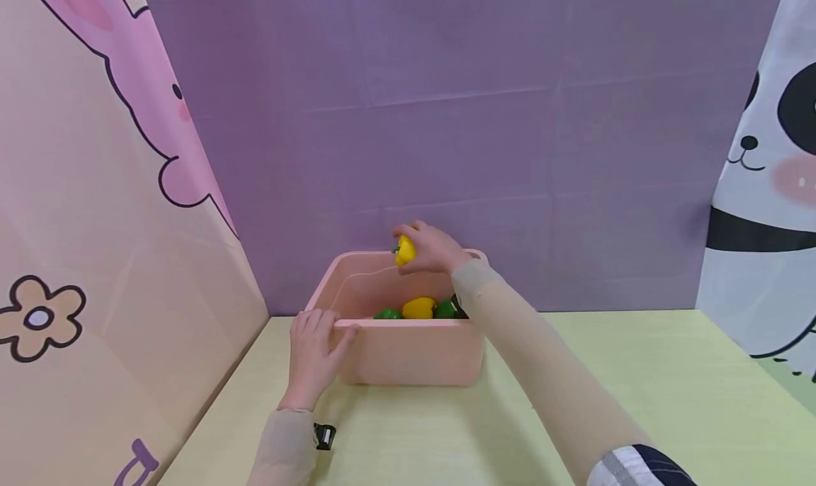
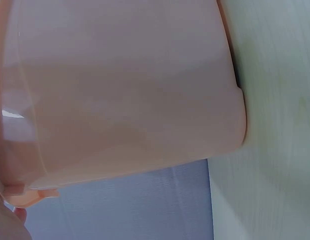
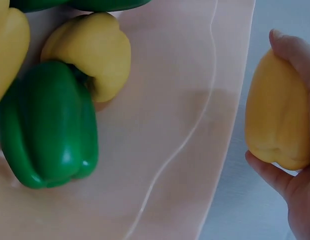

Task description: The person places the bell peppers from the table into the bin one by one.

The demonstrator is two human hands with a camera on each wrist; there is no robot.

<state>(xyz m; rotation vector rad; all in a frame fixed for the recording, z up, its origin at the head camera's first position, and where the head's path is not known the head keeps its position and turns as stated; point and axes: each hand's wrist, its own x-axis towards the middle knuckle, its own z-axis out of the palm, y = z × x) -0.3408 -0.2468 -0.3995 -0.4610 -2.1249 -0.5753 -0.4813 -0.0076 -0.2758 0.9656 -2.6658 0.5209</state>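
A pink plastic tub (image 1: 414,355) stands on the pale green table near the back wall. My right hand (image 1: 430,249) grips a yellow bell pepper (image 1: 404,251) above the tub's far rim; in the right wrist view that held yellow pepper (image 3: 277,117) sits between thumb and fingers. Inside the tub lie another yellow pepper (image 1: 418,307) (image 3: 92,52) and green peppers (image 1: 387,314) (image 3: 47,125). My left hand (image 1: 314,351) holds the tub's near left rim, fingers hooked over the edge. The left wrist view is filled by the tub's outer wall (image 2: 125,90).
A purple backdrop stands right behind the tub. A cartoon-printed panel (image 1: 95,224) closes off the left side, and a panda panel (image 1: 771,188) the right. The green table (image 1: 637,373) stretches out to the right of the tub.
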